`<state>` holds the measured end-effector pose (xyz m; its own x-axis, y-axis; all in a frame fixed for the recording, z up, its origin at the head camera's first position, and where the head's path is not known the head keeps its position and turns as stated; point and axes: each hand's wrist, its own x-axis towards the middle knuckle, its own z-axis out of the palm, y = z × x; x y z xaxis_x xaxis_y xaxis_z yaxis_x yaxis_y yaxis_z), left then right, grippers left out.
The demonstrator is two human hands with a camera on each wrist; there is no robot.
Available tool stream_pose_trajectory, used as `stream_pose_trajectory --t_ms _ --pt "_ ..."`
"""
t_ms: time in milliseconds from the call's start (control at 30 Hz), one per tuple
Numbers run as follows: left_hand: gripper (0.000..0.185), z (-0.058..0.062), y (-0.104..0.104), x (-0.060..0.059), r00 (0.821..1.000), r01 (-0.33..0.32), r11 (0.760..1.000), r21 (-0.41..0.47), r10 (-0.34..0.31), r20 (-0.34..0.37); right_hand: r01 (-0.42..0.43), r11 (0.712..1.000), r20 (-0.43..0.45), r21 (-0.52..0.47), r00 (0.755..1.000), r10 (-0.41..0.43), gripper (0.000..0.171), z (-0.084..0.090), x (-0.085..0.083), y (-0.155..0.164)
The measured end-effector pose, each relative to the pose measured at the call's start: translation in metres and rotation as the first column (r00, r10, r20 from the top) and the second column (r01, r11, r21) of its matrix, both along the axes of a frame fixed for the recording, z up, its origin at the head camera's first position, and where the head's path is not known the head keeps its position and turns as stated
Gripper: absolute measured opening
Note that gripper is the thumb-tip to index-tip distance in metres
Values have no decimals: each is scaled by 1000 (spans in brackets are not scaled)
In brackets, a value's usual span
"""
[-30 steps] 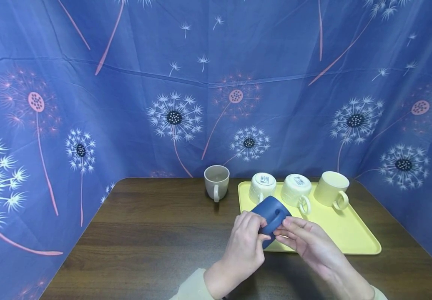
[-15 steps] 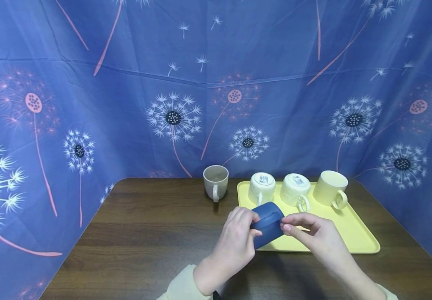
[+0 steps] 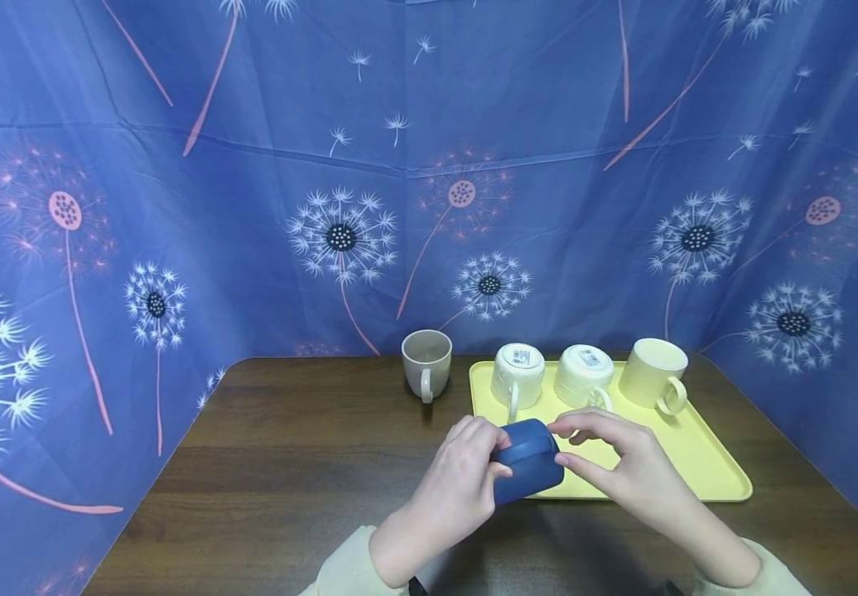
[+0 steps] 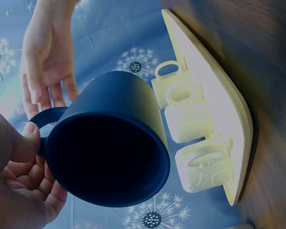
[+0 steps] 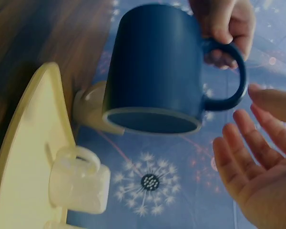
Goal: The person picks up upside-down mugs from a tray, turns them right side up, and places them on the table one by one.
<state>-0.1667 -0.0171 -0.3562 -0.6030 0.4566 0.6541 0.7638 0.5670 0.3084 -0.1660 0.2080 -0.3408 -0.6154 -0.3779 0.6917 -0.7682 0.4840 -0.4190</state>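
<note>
Over the last second, the blue mug point(image 3: 529, 463) had been turned so that its base was pointed further toward the right hand point(image 3: 633, 463), and the right hand's pinch near the mug had been loosened into a wide gap between thumb and index finger. The mug was therefore judged to be carried by the left hand point(image 3: 455, 476) alone. Its handle point(image 5: 241, 76) was gripped by the left hand, thumb pressed close to the rim. By the right hand nothing was grasped; its fingers were spread just beside the base and handle, and whether a fingertip was touching could not be told.

The blue mug was held tilted on its side above the near edge of the yellow tray point(image 3: 697, 463); its mouth was seen in the left wrist view, but the interior was too dark for any contents to be made out. On the tray, two white mugs point(image 3: 517, 377) had been set upside down, labels showing on their bases. Beside them a cream mug point(image 3: 645, 377) was stood, which way up being unclear. A grey mug point(image 3: 426, 364) was placed upright on the wooden table point(image 3: 287, 463), left of the tray.
</note>
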Motion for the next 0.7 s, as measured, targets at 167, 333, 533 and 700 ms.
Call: stream_pose_trajectory --t_ms 167,333,533,700 --pt "25 0 -2 1 1000 4 999 -43 -3 24 -66 994 -7 86 998 67 47 -4 -8 1" --pt "23 1 -5 3 998 21 998 -66 -17 60 -136 984 -25 114 990 140 48 -9 -13 -1" --pt "25 0 -10 4 998 28 998 -63 -24 61 -225 964 -22 140 973 230 38 -13 -16 -7" --pt "24 -5 -14 4 997 45 997 -67 -41 58 -269 954 -2 132 962 272 33 -19 -16 -10"
